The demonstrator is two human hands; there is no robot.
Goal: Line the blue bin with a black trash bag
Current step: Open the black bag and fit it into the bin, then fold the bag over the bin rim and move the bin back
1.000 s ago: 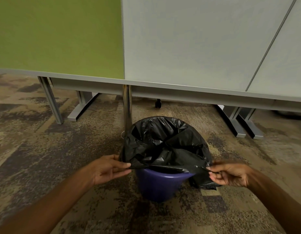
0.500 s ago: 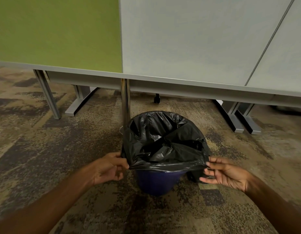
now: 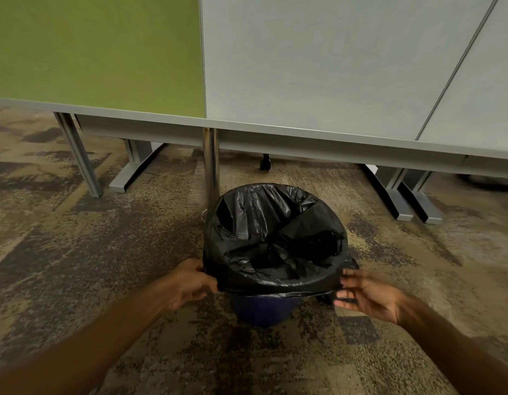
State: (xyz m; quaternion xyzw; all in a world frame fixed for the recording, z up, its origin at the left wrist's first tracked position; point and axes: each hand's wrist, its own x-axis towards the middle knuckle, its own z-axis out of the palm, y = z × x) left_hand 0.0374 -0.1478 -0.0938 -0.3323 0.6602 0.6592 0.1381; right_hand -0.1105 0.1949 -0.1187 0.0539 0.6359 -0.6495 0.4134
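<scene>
A round blue bin stands on the carpet in front of me, only its lower near wall showing. A black trash bag fills its mouth and is folded over the rim all around, hanging down the outside. My left hand pinches the bag's edge at the bin's left side. At the right side my right hand has its fingers spread, fingertips touching the bag's hanging edge; it is slightly blurred.
A chrome table leg stands right behind the bin's left rim. Grey desk feet are at the left and grey desk feet at the right. A chair caster sits under the desk. Green and grey partition panels rise behind.
The bag's near edge has been pulled down over the front rim, hiding more of the blue bin. My right hand has opened from a pinch to spread fingers.
</scene>
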